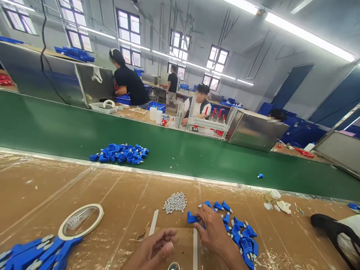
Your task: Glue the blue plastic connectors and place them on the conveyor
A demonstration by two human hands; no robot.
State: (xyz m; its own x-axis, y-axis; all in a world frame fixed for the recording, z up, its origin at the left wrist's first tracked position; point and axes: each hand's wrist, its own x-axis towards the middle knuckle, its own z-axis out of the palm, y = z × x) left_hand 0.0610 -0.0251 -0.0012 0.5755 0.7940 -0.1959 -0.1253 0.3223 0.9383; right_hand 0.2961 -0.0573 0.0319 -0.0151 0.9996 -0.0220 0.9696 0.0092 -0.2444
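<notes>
My right hand [209,228] pinches a small blue plastic part [192,217] at the left edge of a loose group of similar blue parts [244,240]. My left hand [157,247] hovers palm inward with its fingers apart and nothing in it. Between the hands lies a brown board [182,243] flanked by white tape strips [195,247]. Just beyond it sits a pile of small grey pieces [174,203]. A round clear-topped object [173,266] shows partly at the bottom edge.
A tape roll [101,215] and larger blue parts [42,253] lie at left. Across the table runs a green conveyor belt [180,150] carrying a blue heap [120,153]. A small jar [272,195] and a black-handled object [332,225] are at right. Several people work beyond.
</notes>
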